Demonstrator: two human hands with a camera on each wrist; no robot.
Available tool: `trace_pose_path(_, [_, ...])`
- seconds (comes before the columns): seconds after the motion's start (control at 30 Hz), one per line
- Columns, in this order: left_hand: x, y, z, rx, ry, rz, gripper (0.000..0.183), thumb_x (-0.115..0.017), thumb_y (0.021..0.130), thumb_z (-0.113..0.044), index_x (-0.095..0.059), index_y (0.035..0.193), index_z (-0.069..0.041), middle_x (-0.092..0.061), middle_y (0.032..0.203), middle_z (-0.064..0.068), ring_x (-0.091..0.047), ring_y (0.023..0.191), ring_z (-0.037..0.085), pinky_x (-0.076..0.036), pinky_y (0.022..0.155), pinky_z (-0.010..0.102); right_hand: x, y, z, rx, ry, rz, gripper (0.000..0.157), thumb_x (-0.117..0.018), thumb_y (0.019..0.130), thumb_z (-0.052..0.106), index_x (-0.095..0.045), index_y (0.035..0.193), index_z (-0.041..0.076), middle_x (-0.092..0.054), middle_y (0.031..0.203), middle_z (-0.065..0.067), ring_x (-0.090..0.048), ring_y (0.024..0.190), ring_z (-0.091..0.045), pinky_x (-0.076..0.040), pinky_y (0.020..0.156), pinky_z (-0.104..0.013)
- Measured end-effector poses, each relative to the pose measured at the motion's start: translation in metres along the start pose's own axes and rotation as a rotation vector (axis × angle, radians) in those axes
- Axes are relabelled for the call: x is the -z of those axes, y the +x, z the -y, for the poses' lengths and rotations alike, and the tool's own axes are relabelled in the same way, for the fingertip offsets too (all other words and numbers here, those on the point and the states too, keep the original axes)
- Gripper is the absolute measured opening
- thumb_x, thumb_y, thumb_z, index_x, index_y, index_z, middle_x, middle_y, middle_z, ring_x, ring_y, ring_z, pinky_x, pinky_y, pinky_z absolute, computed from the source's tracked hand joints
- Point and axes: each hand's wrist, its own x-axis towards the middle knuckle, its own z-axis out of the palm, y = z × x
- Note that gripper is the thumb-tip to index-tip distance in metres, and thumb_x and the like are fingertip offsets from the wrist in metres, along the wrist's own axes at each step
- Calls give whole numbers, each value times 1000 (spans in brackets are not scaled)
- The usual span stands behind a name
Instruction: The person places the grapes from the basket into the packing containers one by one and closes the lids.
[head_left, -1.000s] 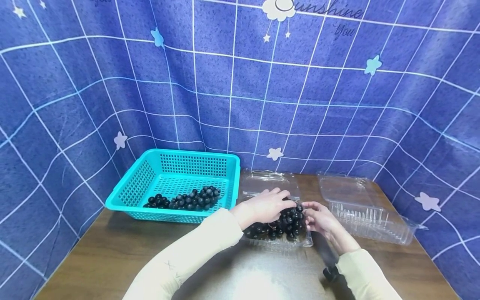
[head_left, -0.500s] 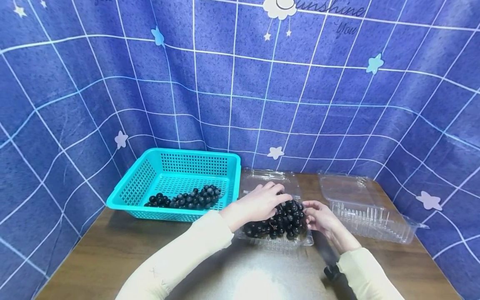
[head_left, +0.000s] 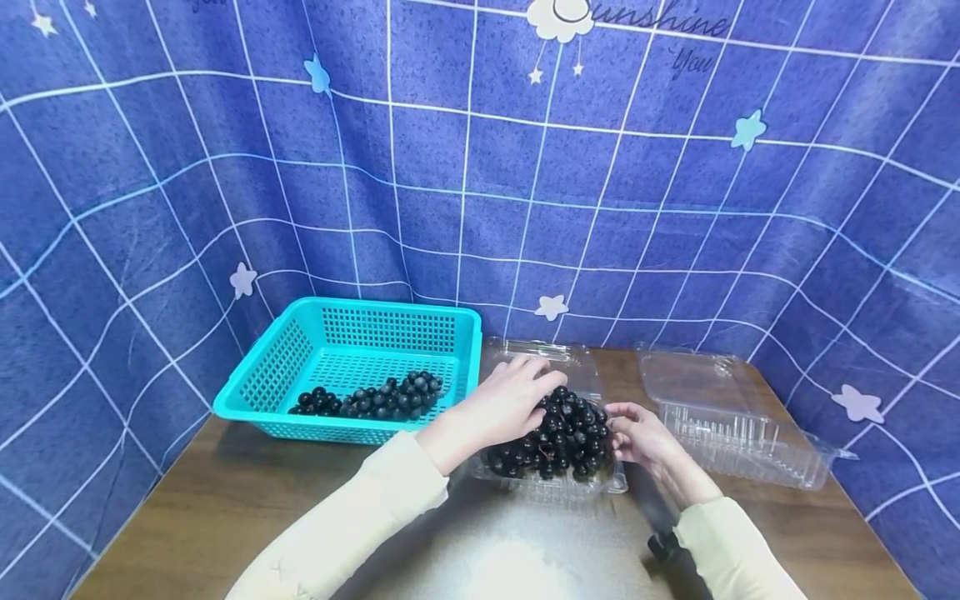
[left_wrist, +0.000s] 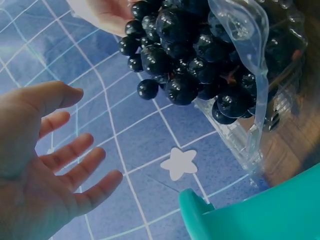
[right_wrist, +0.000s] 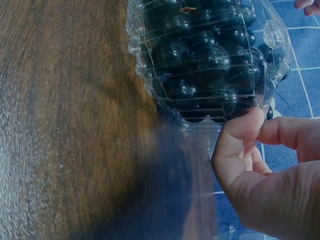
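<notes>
Dark grapes [head_left: 566, 437] fill a clear plastic clamshell box [head_left: 551, 490] on the table, heaped above its rim, with its lid [head_left: 540, 354] laid back behind it. My left hand [head_left: 506, 404] hovers over the box's left side; in the left wrist view, the left hand [left_wrist: 55, 160] has its fingers spread, apart from the grapes, with nothing in it. My right hand [head_left: 645, 442] is at the box's right end. In the right wrist view, the right hand [right_wrist: 265, 165] pinches the box's rim between thumb and forefinger, grapes [right_wrist: 200, 55] showing through the ribbed wall.
A turquoise basket [head_left: 255, 408] holding more dark grapes [head_left: 390, 398] stands to the left. Another clear clamshell box [head_left: 750, 446] lies with its lid up at the right. A small black object [head_left: 662, 546] is near my right sleeve. A blue curtain [head_left: 480, 208] hangs behind the table.
My left hand has drawn back leftward off the grapes, uncovering more of the heap. The right hand has stayed at the box's right end.
</notes>
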Motion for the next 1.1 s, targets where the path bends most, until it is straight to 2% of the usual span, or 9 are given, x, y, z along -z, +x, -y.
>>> trace_pose_path(0.33, [8,-16,-1,102,-51,-74,44,-66,82,-25,-51,123,-21,-51,117,0,-49,104,20,-45,77,32,1,1,-3,9,-7,-1,42,-44,88,-2,-32,129,-3,-50,77,2,-47,57,-5,-46,52,-19])
trace_pose_path(0.57, [13,-26,-3,108,-54,-166,43,-68,81,-24,-53,120,-18,-52,109,2,-48,94,20,-42,73,30,1,2,-4,11,2,-4,41,-43,88,-3,-33,128,-3,-49,73,2,-47,57,-5,-46,52,-19])
trace_pose_path(0.8, [14,-37,-6,124,-62,-245,42,-68,80,-23,-53,119,-15,-53,106,2,-47,91,19,-42,77,30,0,3,-4,6,12,-10,40,-43,89,-3,-33,128,-3,-48,71,3,-46,56,-5,-46,52,-20])
trace_pose_path(0.93, [13,-43,-10,161,-98,-281,44,-68,80,-23,-53,120,-13,-53,106,3,-48,91,19,-44,77,30,1,2,-4,12,19,-4,41,-43,89,-3,-32,129,-3,-48,70,3,-46,57,-5,-46,52,-20])
trace_pose_path(1.1, [14,-52,-14,221,-184,-308,43,-68,80,-21,-53,119,-11,-53,108,2,-49,95,17,-46,83,30,2,3,-5,14,14,-17,41,-44,88,-2,-33,128,-3,-50,75,2,-47,57,-5,-46,53,-20])
